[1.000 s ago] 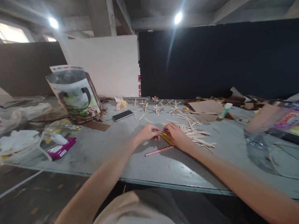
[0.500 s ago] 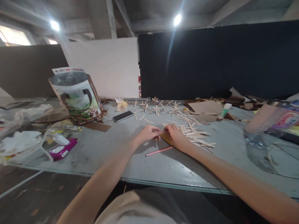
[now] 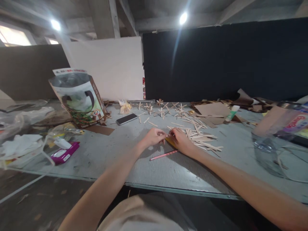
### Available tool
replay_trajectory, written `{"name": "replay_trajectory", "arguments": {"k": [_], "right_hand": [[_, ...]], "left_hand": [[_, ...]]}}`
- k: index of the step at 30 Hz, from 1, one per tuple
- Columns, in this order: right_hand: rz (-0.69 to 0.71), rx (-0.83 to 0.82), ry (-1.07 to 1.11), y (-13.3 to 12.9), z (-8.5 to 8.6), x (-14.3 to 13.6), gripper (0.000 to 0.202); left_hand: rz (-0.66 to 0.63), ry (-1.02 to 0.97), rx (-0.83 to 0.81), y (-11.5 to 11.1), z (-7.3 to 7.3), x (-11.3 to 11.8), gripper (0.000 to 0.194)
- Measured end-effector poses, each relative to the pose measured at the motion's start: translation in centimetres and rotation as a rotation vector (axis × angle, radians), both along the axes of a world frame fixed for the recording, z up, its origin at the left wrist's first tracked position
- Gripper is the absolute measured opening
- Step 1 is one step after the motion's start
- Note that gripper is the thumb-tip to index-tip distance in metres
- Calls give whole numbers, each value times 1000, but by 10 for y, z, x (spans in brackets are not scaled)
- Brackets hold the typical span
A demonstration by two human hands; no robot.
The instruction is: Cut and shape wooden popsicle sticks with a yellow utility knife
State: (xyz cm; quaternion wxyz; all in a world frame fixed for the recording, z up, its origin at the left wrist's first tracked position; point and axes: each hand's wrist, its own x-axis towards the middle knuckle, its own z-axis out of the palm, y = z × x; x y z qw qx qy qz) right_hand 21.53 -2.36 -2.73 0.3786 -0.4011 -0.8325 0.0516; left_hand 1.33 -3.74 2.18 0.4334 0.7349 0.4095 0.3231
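Left hand (image 3: 154, 137) and right hand (image 3: 181, 140) nearly meet over bench (image 3: 106, 160), each grip's closure and contents can't tell, yellow item (image 3: 170, 142) by right, pink pencil (image 3: 163, 155) nearer, sticks (image 3: 203, 138) right.

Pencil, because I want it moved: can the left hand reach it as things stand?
Probably yes: the pencil lies close to the left hand, with nothing visible between them.

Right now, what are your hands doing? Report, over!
Left hand and right hand close together; anything pinched too small to tell. Yellow item partly hidden by right hand. Close by: pink pencil, wooden sticks.
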Motion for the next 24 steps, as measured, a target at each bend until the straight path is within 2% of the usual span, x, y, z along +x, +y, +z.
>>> {"name": "replay_trajectory", "arguments": {"k": [11, 16, 20, 24], "right_hand": [[-71, 6, 2, 2, -3, 0, 8], [-106, 33, 19, -15, 1, -10, 11], [-65, 57, 18, -29, 8, -18, 14], [-79, 49, 45, -25, 13, -13, 14]], "left_hand": [[126, 42, 62, -1, -10, 11, 18], [197, -84, 48, 4, -16, 13, 17], [272, -210, -6, 9, -14, 9, 12], [322, -338, -43, 10, -8, 7, 11]]}}
